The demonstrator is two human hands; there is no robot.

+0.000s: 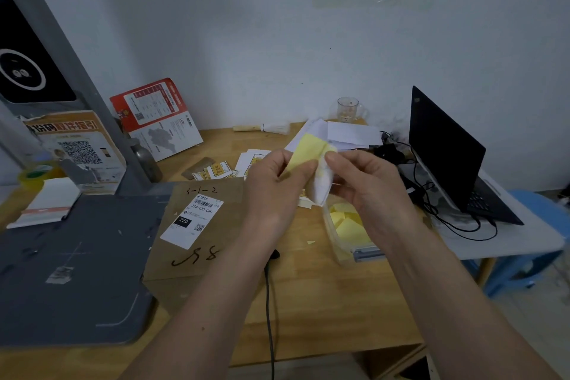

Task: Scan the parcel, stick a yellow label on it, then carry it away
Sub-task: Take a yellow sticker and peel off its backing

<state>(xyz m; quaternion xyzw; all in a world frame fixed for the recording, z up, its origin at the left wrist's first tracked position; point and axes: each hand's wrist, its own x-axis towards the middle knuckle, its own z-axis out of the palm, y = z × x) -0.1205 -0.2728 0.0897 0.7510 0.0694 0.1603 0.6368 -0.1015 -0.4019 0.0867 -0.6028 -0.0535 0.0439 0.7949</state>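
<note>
The parcel (pixel 197 225) is a flat brown cardboard box lying on the wooden desk, partly on the grey scanner base (pixel 77 271). A white shipping label (pixel 192 220) with a barcode is stuck on its top, and black handwriting runs above and below that label. Above the desk, to the right of the parcel, my left hand (pixel 274 185) pinches a yellow label sheet (pixel 305 151). My right hand (pixel 361 182) pinches the white piece (pixel 322 188) that hangs from the same sheet. Both hands are raised and touch nothing else.
A clear plastic box of yellow labels (pixel 348 225) sits under my right hand. An open black laptop (pixel 450 157) with cables stands at the right. Papers, small printed stickers (pixel 216 171), a glass mug (pixel 348 109), a tape roll (pixel 35 177) and leaflets crowd the back. A black cable (pixel 268 302) crosses the desk's front.
</note>
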